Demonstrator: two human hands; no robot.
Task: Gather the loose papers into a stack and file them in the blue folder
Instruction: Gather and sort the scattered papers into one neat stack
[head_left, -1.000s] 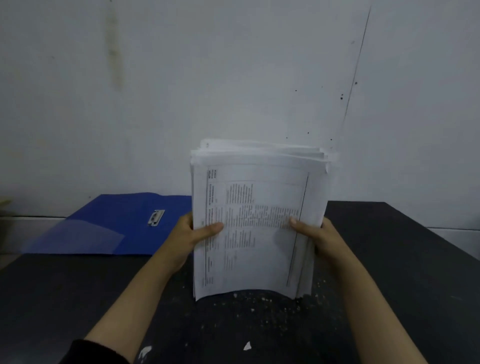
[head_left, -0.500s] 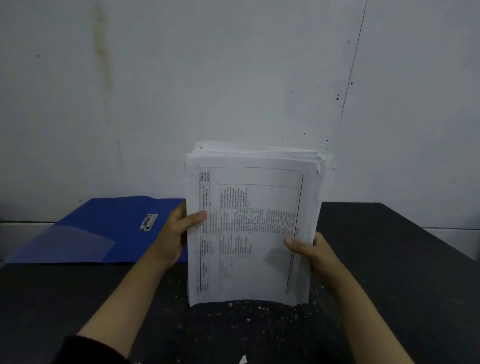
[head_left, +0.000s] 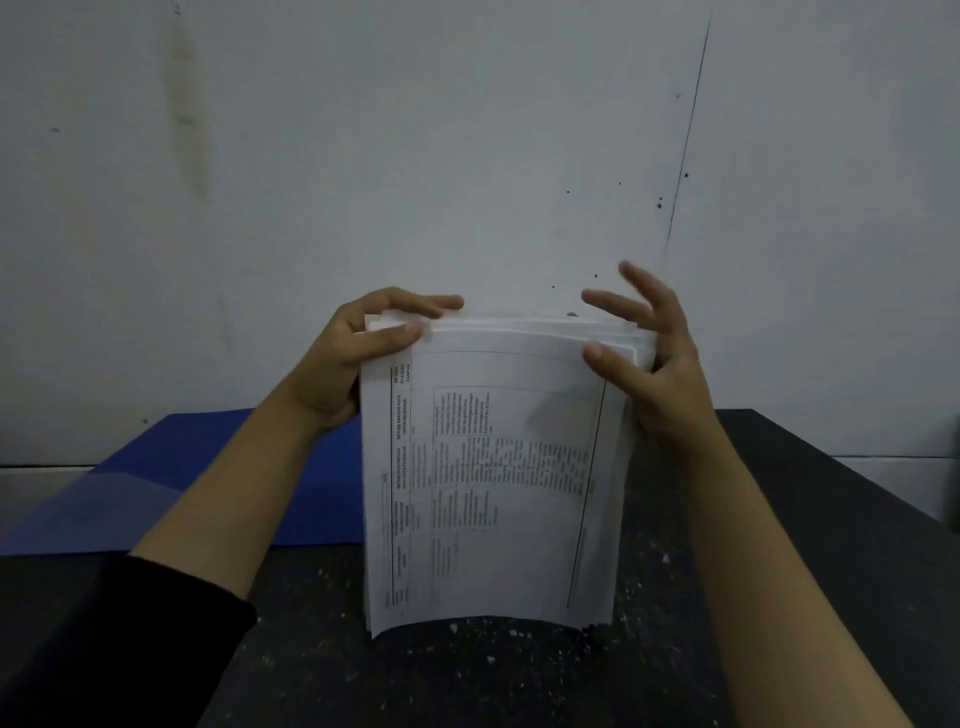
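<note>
head: papers upright, long axis vertical

A pale grey wall filled the back, streaked by a faint brownish stain and cut by a thin dark seam with small black specks beside it. The dark table was speckled; light was dim.
</note>
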